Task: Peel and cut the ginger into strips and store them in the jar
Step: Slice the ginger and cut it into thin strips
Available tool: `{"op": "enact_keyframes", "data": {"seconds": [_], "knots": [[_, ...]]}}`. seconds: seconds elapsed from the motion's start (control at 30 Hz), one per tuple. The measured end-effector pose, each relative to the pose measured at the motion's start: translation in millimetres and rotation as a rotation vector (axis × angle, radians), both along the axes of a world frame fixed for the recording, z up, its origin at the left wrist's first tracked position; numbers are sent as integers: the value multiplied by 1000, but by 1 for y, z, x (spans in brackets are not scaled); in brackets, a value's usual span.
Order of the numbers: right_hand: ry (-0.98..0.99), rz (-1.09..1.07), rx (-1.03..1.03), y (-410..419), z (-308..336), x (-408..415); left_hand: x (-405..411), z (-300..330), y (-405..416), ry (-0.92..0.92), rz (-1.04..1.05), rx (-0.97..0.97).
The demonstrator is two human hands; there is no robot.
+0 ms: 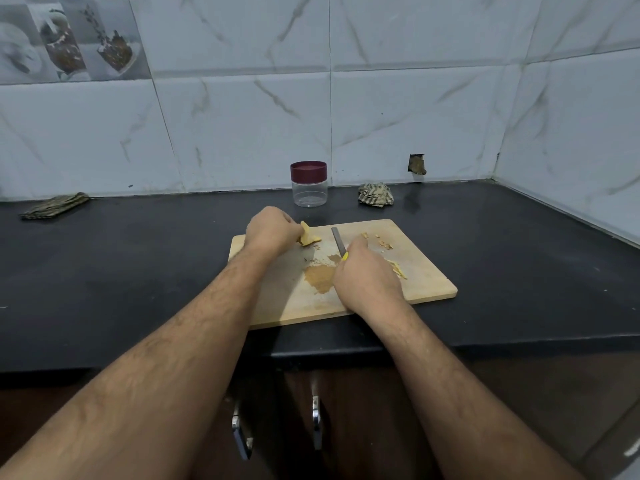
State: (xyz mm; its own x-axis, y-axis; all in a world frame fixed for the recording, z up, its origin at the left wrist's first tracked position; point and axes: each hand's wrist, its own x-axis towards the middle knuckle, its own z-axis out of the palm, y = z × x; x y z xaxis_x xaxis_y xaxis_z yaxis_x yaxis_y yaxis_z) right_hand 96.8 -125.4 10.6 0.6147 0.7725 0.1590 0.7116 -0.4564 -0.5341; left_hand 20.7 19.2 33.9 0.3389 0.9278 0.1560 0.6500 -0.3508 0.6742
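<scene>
Both hands busy: my left hand [273, 230] pins the pale peeled ginger chunk [309, 237] on the wooden cutting board [429, 282], my right hand [367, 278] grips the yellow-handled knife [338, 241]; slicing strips comes next, I judge.

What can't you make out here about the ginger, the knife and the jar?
Head view only:
- ginger: the left hand covers part of it, so how much is peeled is unclear.
- knife: its handle is buried in the right hand; only a yellow tip shows.
- jar: looks empty, too small to be sure.
</scene>
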Motion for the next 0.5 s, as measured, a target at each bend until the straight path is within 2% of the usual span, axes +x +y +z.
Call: {"op": "enact_keyframes", "data": {"seconds": [0.1,0.23,0.37,0.5], "knots": [[86,21,36,-7,7,1,-6,0,-12,-76,-61,-237],[107,79,60,-24,16,2,-15,-1,-28,-99,-110,-432],[111,152,73,-45,19,-3,-18,3,-46,-90,-192,-527],[82,140,7,-54,18,-8,-17,0,-62,32,-209,-531]]}}
